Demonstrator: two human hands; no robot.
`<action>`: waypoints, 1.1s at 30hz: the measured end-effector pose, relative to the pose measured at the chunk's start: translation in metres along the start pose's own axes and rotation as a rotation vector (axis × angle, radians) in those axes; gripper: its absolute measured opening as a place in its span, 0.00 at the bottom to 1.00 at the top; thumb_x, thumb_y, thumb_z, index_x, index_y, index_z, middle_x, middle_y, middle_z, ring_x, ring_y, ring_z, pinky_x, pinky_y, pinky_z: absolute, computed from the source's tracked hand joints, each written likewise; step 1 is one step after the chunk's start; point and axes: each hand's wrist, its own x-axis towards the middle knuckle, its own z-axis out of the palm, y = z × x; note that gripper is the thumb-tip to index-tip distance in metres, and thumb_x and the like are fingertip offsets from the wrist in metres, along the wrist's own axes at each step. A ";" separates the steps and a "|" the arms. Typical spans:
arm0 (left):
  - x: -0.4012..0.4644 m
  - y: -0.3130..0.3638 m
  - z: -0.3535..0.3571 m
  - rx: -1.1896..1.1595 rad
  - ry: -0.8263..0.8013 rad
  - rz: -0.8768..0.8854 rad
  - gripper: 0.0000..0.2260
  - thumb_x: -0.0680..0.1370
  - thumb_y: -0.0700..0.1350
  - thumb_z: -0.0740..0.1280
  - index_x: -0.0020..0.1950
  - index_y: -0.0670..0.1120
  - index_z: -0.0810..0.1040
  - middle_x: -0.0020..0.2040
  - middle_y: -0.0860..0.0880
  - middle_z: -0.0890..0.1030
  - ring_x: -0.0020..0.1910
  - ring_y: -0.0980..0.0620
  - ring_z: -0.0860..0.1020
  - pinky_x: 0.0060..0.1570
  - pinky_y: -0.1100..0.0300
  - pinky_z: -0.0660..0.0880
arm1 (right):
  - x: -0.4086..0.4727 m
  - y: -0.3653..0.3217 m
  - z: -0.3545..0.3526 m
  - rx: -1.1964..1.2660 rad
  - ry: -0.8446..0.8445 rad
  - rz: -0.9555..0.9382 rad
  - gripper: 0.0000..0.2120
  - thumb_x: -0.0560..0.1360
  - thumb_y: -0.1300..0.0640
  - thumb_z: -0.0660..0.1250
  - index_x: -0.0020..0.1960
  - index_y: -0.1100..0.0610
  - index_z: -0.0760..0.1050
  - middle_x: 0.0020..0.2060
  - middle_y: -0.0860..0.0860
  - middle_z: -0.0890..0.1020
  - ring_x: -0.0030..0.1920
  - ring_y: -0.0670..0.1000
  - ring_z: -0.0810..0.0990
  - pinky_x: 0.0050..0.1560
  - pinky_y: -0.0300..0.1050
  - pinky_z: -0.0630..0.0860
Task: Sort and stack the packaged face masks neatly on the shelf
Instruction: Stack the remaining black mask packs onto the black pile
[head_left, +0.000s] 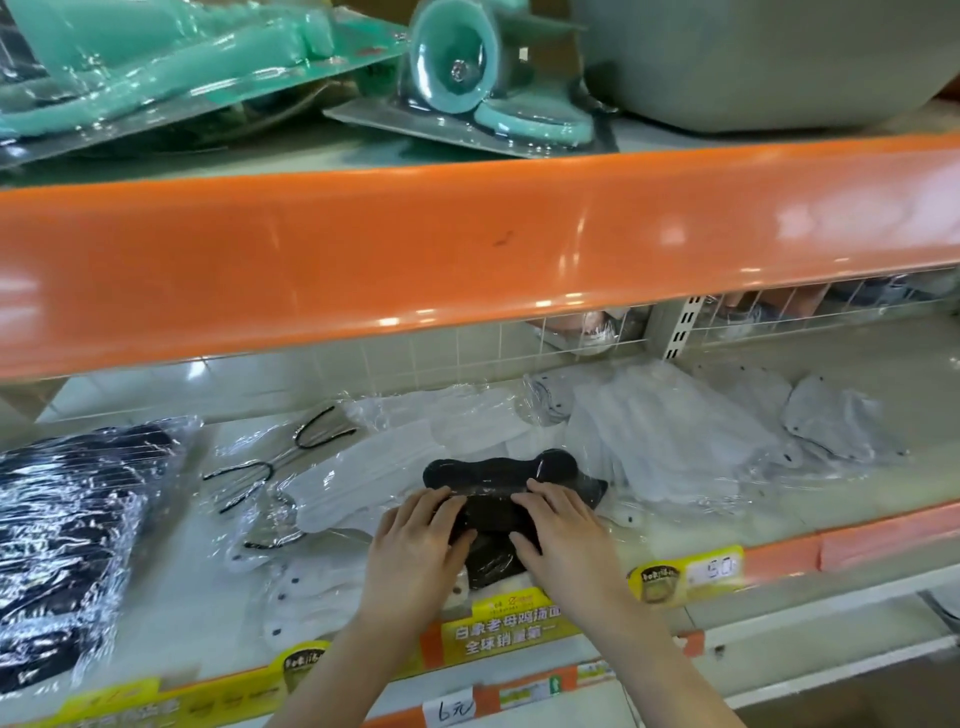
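A packaged black face mask lies in clear plastic at the middle front of the lower shelf. My left hand and my right hand both rest on top of it, fingers spread fairly straight and pressing the pack down. Under and behind it lie white mask packs, some with black ear loops. More white masks spread to the right. A thick bundle of black masks in plastic sits at the left.
The orange front lip of the upper shelf hangs low over the work area. Teal blister-packed goods and a grey tub sit above. Yellow price tags line the lower shelf's edge. A wire grid backs the shelf.
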 end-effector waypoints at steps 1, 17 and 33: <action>0.000 0.000 0.000 0.003 0.007 0.001 0.19 0.63 0.46 0.80 0.51 0.46 0.83 0.50 0.49 0.83 0.49 0.47 0.82 0.46 0.51 0.78 | 0.001 -0.003 0.002 0.005 0.035 0.014 0.20 0.62 0.56 0.79 0.52 0.54 0.81 0.53 0.50 0.81 0.53 0.52 0.81 0.51 0.47 0.79; 0.010 0.005 -0.006 0.092 0.040 -0.007 0.12 0.62 0.40 0.79 0.41 0.46 0.79 0.38 0.49 0.79 0.36 0.46 0.78 0.34 0.52 0.75 | -0.003 -0.016 -0.006 0.027 0.206 0.089 0.08 0.74 0.55 0.61 0.43 0.52 0.79 0.38 0.46 0.80 0.39 0.49 0.79 0.40 0.43 0.75; 0.015 -0.018 -0.034 0.076 0.264 0.177 0.12 0.63 0.33 0.75 0.44 0.42 0.80 0.41 0.46 0.79 0.38 0.45 0.76 0.35 0.54 0.72 | 0.010 -0.034 -0.013 -0.040 0.195 -0.017 0.15 0.59 0.68 0.76 0.42 0.57 0.78 0.39 0.51 0.78 0.38 0.53 0.79 0.36 0.45 0.77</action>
